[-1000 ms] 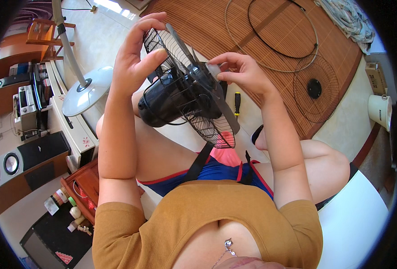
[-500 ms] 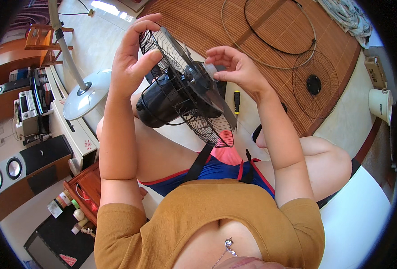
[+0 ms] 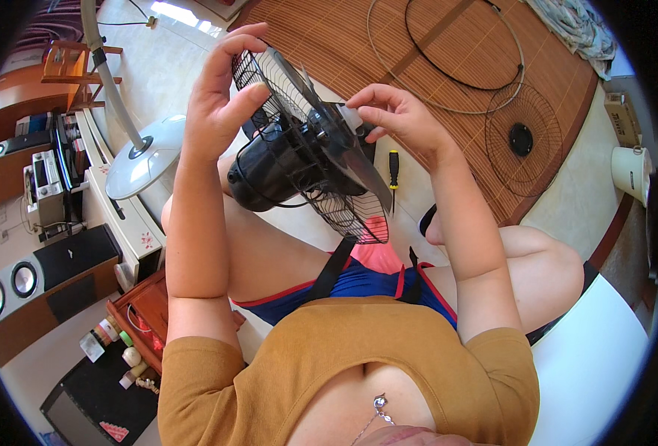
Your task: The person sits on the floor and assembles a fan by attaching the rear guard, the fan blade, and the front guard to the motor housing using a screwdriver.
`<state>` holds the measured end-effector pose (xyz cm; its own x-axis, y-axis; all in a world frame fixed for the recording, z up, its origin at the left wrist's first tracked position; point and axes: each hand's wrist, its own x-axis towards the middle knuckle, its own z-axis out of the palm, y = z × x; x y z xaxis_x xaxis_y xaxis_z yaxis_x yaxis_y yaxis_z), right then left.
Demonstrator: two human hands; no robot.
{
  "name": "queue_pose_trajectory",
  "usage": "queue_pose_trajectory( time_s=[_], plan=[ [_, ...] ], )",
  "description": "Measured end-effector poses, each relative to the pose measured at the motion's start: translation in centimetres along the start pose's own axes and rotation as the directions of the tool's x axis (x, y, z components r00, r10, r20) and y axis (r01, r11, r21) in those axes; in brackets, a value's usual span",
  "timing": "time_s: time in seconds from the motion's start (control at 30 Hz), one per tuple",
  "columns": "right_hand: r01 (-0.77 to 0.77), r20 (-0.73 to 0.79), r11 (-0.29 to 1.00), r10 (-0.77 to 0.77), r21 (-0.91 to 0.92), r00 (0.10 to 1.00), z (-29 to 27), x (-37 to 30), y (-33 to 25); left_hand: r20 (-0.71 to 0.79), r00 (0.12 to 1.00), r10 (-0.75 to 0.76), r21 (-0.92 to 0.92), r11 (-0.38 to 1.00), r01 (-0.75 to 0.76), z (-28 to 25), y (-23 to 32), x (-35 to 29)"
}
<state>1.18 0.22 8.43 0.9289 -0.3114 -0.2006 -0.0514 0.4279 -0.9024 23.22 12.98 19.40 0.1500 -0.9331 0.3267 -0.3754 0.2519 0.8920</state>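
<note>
A fan head with a black motor housing (image 3: 262,172), a black wire rear guard (image 3: 330,215) and dark see-through blades (image 3: 362,172) is tilted in front of me. My left hand (image 3: 225,89) is closed on the upper rim of the guard, thumb on the near side and fingers over the top. My right hand (image 3: 403,119) pinches a small whitish cap (image 3: 349,117) at the blade hub, its fingertips partly covering it. Below that hand, a screwdriver (image 3: 393,171) with a black and yellow handle lies on the floor.
The round front grille (image 3: 520,140) and two hoops, one black (image 3: 448,74) and one pale (image 3: 388,63), lie on the bamboo mat (image 3: 566,89). A fan stand with a pale round base (image 3: 143,160) stands left. A white bucket (image 3: 630,175) is at right.
My right hand has turned slightly at the hub; its fingers have shifted round the whitish cap. The left hand keeps its hold, and the fan head has barely moved.
</note>
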Motion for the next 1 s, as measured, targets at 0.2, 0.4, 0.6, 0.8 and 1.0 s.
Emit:
queue_pose_trajectory(
  time_s=[0.2, 0.4, 0.6, 0.8, 1.0],
  plan=[
    [0.203, -0.056, 0.979, -0.202, 0.023, 0.978, 0.6, 0.5, 0.9, -0.019, 0.999, -0.036, -0.033, 0.999, 0.035, 0.0, -0.2, -0.1],
    [0.043, -0.043, 0.987, -0.051, -0.155, 0.998, -0.1, 0.1, -0.2, -0.02, 1.0, -0.007, 0.003, 1.0, 0.007, -0.2, -0.1, -0.1],
    [0.063, -0.019, 0.992, -0.065, -0.109, 0.998, -0.1, 0.1, -0.4, -0.009, 0.999, -0.034, -0.033, 0.999, 0.034, 0.2, 0.0, 0.1],
    [0.14, -0.114, 0.986, -0.15, -0.088, 0.982, 0.3, 0.3, 0.7, -0.021, 0.999, -0.025, -0.003, 1.0, 0.025, 0.1, -0.2, 0.1],
    [-0.006, -0.025, 0.991, 0.003, -0.135, 1.0, 0.3, -0.3, -0.7, -0.004, 1.0, -0.02, 0.006, 1.0, 0.02, -0.1, -0.3, 0.1]
  ],
)
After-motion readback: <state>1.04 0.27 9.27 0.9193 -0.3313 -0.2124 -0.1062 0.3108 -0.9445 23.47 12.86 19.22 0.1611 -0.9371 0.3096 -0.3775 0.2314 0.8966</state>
